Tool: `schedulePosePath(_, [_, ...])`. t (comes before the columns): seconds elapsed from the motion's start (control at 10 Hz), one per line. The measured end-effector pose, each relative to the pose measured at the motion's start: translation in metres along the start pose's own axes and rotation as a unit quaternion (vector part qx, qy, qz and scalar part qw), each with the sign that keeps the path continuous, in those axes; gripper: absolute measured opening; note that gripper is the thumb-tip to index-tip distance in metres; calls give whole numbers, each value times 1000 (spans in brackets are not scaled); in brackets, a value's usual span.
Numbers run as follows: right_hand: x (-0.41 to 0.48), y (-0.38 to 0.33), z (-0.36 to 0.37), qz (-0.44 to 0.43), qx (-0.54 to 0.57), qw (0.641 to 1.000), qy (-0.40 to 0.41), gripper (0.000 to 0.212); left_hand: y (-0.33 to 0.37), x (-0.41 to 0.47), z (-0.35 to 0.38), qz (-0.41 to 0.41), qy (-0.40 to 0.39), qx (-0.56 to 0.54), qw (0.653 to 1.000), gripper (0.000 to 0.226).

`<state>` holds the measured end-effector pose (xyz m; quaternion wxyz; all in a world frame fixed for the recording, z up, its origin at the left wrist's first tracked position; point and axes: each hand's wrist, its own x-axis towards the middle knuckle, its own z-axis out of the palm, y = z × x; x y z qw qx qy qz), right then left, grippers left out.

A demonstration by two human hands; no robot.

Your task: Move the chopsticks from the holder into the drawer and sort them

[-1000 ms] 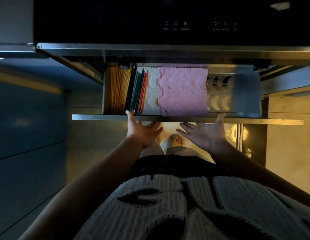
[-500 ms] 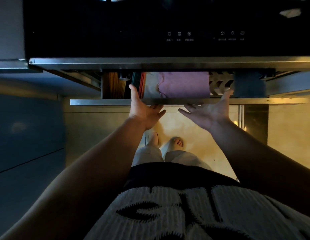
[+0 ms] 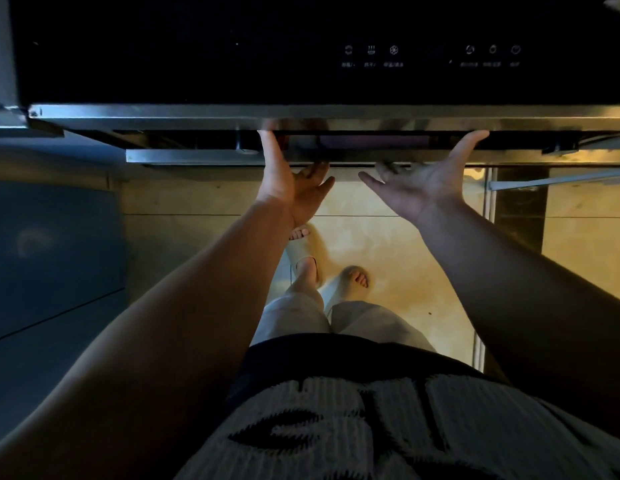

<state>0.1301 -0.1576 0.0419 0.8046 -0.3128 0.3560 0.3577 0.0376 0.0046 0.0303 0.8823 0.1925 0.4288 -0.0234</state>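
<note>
Steel drawer front [image 3: 197, 156] sits almost flush under the black appliance panel [image 3: 197, 46] in the head view, leaving only a dark slit between them. Against it press the left hand [image 3: 291, 183] and the right hand [image 3: 430, 178], fingers [image 3: 371, 177] spread and nearly straight, gripping nothing, each thumb raised into the slit. No chopsticks show; the gap is too dark to tell whether they lie inside. This looks like the closing push. The thumbs could get pinched against the steel rim above if the front goes home before they pull clear. A hard slam could also jumble whatever is sorted inside.
</note>
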Motion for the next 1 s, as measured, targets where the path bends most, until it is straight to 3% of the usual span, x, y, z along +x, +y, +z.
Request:
schedulePosePath(0.3, [14,7,4,-33,37,998,-47,110,5,14,9,15,0,-14,1000,76])
schedulePosePath(0.7, [25,8,-3,-28,18,995,-98,115,1,19,8,-1,-23,-18,1000,83])
schedulePosePath(0.9, [-3,10,-5,-5,-32,998,-59,110,-2,-8,8,-29,0,90,995,86])
schedulePosePath(1.0, [-24,13,-17,14,-75,994,-74,102,-16,-28,6,-42,78,229,969,81])
